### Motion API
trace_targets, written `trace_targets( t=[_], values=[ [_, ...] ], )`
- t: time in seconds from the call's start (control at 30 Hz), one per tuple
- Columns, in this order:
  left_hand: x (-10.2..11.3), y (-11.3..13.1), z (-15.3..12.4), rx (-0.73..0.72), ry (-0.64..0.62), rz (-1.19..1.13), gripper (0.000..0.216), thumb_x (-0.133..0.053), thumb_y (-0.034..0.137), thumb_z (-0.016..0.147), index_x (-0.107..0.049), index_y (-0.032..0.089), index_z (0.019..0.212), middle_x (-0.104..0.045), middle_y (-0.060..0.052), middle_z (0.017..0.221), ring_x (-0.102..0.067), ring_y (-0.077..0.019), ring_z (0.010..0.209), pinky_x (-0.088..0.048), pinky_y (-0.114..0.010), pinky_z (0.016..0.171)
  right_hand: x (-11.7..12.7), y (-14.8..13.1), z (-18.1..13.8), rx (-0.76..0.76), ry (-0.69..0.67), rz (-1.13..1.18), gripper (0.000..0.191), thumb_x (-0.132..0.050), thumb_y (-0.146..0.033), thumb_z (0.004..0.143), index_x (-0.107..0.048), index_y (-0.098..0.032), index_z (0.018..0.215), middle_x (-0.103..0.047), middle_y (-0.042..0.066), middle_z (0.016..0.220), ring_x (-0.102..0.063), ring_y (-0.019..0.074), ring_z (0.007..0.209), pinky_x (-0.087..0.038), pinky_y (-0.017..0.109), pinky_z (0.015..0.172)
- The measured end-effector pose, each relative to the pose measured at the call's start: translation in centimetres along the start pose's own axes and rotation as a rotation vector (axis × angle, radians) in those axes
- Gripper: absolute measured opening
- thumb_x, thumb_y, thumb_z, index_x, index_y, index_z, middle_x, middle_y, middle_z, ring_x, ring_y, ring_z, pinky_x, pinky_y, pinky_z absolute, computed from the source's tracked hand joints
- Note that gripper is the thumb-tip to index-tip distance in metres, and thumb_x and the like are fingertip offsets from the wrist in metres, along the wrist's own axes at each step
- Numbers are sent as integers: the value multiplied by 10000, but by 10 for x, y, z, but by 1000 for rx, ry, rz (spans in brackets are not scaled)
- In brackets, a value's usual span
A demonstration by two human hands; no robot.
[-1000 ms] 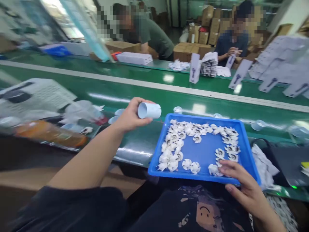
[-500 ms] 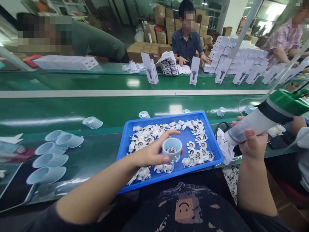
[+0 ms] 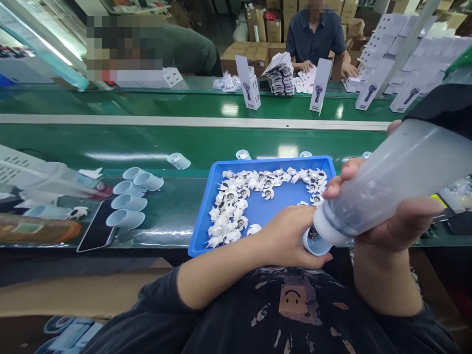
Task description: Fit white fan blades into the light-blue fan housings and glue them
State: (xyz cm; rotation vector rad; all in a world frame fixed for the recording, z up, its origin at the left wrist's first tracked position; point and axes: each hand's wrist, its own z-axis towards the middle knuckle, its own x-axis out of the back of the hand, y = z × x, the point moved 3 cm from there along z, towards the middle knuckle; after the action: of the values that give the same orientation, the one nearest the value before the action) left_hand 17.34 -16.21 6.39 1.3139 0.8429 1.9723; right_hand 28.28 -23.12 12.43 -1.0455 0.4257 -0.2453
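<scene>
My left hand (image 3: 291, 236) is closed around a small light-blue plastic cup (image 3: 317, 244), its mouth tilted up towards me. Inside the cup a small part with reddish and metallic bits shows, partly hidden. In my right hand (image 3: 391, 223) I grip a large translucent dispensing syringe (image 3: 398, 172) with a black band and green cap. Its pale tip slants down to the cup's mouth; whether it touches the inside is hidden. Behind my hands lies a blue tray (image 3: 201, 216) holding many white fan impellers (image 3: 224, 221).
Several light-blue cups (image 3: 127, 219) lie on the bench at left, by a dark flat panel (image 3: 96, 228). More cups (image 3: 179, 161) sit along the green conveyor belt (image 3: 92, 142). Across it, a person (image 3: 317, 37) handles papers, among white boxes (image 3: 249, 88); another person (image 3: 184, 51) bends over.
The cup in my left hand has moved right and tilted. My right hand has brought the syringe inward, its tip now at the cup's mouth. The whole view has shifted.
</scene>
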Motion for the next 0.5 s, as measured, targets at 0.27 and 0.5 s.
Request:
trace_targets(
  t=[0.27,0.5],
  values=[
    [-2,4,2,1,-32,-37,252,-731,303,665,-604,188,850,-682,-49,880,-633,-227,828,-503,-341,746,5,-2,-9,14,25,44,430,-769,-648,733,-660,-260,883,-607,22,857,-618,194,696,-556,320,580],
    [2,0,-2,96,-151,46,499,-775,413,685,-600,210,1105,-702,-63,1028,-666,-252,900,-518,-337,742,9,1,-4,-52,89,-86,534,-674,-781,712,-662,-279,894,-613,16,802,-639,215,675,-569,332,577]
  ],
)
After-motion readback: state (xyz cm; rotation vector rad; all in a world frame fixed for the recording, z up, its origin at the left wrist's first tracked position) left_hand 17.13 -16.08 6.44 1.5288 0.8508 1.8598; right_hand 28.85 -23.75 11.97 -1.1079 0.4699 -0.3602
